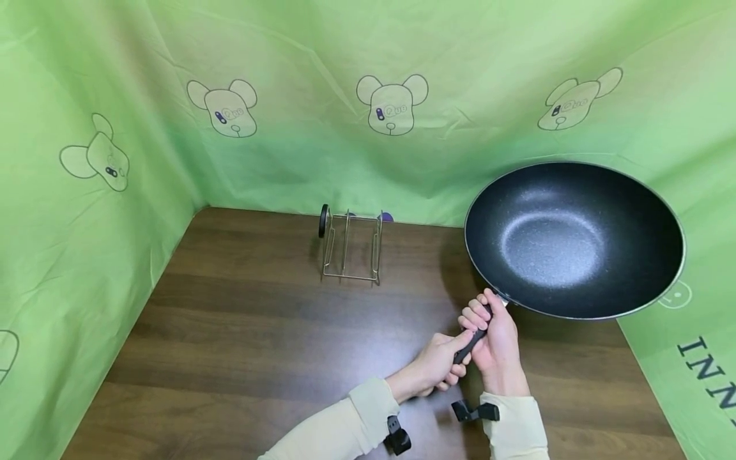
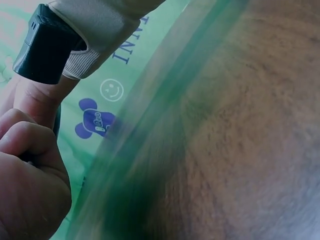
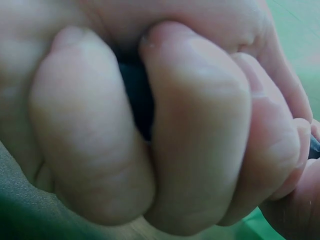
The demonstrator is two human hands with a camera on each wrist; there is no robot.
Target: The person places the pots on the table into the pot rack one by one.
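Nearest the viewer, both forearms in cream long sleeves enter from the bottom edge of the head view, each with a black wrist-mounted camera unit. The left hand has its fingers curled tight round the rear end of the slim black handle. The right hand is wrapped round the same handle further forward, close to where it meets the pan body. The right wrist view confirms this: the fingers are folded hard over a dark bar, with no gap showing. Neither hand is open to any degree.

The large black non-stick wok with the speckled interior is held clear of the dark brown wood-grain table, out to the right. It is tilted, so that its bowl faces the viewer and its far rim overlaps the green backdrop.

Judgement on handling: the pan is wide and its weight sits well ahead of the grip, so a two-handed hold is sound. The forward hand should carry the load near the joint, the rear hand should steer the tilt. Wrists look roughly in line with the forearms, which suits a controlled move. The left wrist view is motion-blurred and shows little beyond the knuckles.

Further back, a small wire rack of upright metal dividers stands near the rear table edge, well apart from the wok. Behind it hangs a green cloth printed with cartoon bear heads
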